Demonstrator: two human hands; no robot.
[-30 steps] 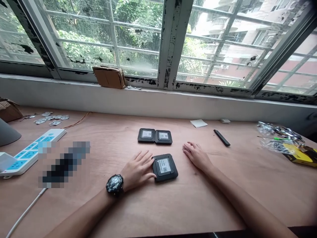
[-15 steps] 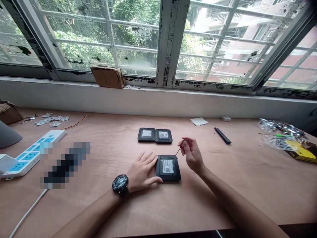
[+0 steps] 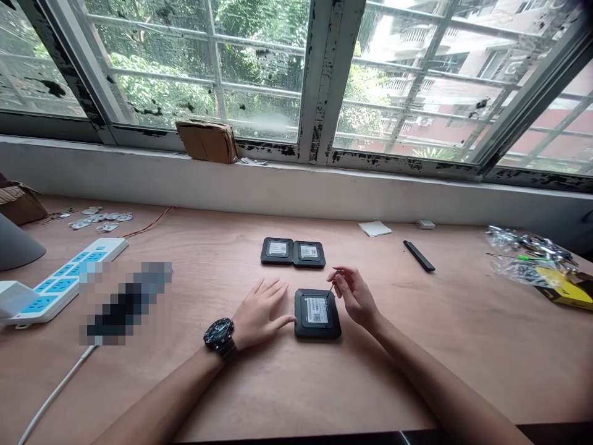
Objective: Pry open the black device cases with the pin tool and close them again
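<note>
Head view: our right hand (image 3: pixel 354 295) pinches a thin pin (image 3: pixel 332 289) just above the black labelled device (image 3: pixel 317 327), our spread left hand (image 3: pixel 259 314) touching its edge; two matching devices (image 3: pixel 278 250) lie beyond, none visibly opened.

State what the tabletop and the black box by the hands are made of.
The tabletop looks like bare plywood: pale, with visible grain. The black box looks like matte plastic, from its dull surface and rounded corners; a rubberised finish is possible.
</note>
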